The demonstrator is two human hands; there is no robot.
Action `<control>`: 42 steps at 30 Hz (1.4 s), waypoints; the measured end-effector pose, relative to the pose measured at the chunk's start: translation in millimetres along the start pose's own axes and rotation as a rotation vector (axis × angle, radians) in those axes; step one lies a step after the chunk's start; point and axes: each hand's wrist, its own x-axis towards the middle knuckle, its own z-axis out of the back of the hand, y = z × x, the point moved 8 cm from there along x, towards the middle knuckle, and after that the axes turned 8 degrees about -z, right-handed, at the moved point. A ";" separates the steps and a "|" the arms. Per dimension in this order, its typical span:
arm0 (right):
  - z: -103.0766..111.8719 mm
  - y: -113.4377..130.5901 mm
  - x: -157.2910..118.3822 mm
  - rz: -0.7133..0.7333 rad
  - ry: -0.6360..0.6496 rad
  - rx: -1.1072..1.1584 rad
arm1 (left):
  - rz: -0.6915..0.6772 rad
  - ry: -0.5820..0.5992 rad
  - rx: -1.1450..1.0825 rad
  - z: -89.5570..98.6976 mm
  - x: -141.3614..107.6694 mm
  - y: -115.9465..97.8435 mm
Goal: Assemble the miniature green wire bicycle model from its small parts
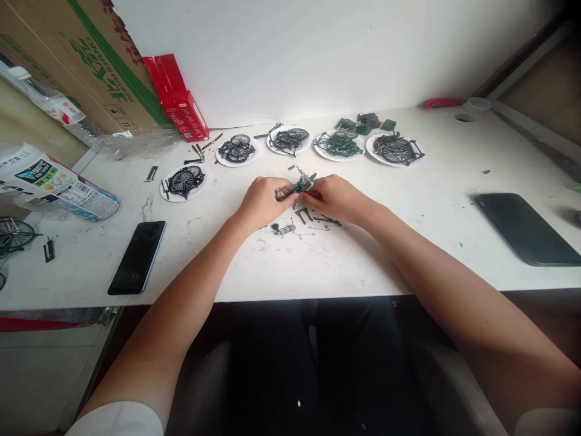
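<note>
Above the middle of the white table, my left hand [267, 201] pinches the left end of a small green model bicycle frame [287, 191] with silver handlebars. My right hand [333, 197] has its fingers closed on the right side of the same frame. Below the hands lie loose green parts [304, 215], a silver piece [287, 229] and several thin metal bits. Parts of the frame are hidden behind my fingers.
Paper plates of wheels and frames [185, 183] stand in an arc behind my hands. A phone [137, 257] and a large bottle [59, 181] are at the left, a red box [190, 115] at the back, a black tablet-like slab [529, 229] at the right.
</note>
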 end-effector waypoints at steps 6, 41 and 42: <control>0.2 0.6 -0.3 0.014 0.001 -0.001 | 0.013 0.008 0.005 0.0 0.2 0.0; 0.0 1.3 -1.5 -0.015 0.023 -0.037 | 0.005 0.032 0.030 0.3 0.9 -4.0; 0.0 1.4 -1.6 -0.015 0.023 -0.039 | 0.009 0.033 0.030 0.2 0.9 -3.5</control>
